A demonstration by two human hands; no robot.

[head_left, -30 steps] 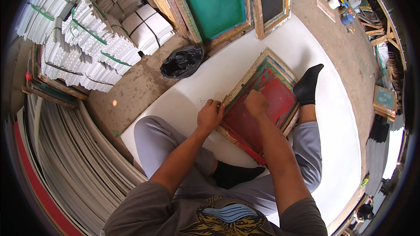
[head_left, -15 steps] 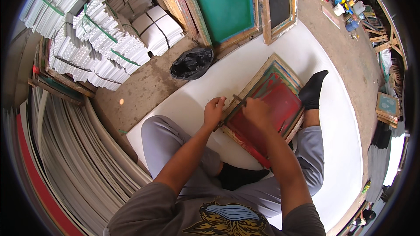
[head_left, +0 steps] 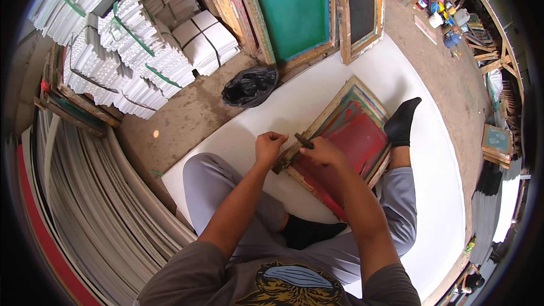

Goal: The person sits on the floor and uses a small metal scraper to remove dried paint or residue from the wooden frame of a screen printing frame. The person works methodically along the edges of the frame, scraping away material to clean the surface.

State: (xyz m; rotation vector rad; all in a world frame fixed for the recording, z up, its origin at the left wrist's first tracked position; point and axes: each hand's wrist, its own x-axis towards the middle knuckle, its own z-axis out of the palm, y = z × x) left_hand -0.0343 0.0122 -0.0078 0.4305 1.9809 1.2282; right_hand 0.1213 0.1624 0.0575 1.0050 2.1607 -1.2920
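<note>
A wooden screen-printing frame (head_left: 368, 136) with red-stained mesh and paint-marked edges lies tilted across the white sheet in front of me. Over its left part, my right hand (head_left: 323, 152) is closed around a short dark stick-like tool (head_left: 304, 140), whose end pokes out toward the upper left. What kind of tool it is, I cannot make out. Just left of the frame's edge, my left hand (head_left: 268, 147) has its fingertips pinched together; anything between them is too small to name. Below that hand, a dark narrow piece (head_left: 279, 166) shows at the frame's left corner.
My legs are folded around the frame on a white sheet (head_left: 436, 153). Beyond lie a black plastic bag (head_left: 249, 86), a green screen frame (head_left: 292, 11) and a dark one (head_left: 361, 5). Strapped white stacks (head_left: 133, 51) stand left, above curved sheets (head_left: 102, 192). Paint containers (head_left: 435, 20) sit far right.
My left hand has shifted slightly left and down. My right hand has drawn a little down and left, its tool now more plainly visible. The frame has stayed almost in place.
</note>
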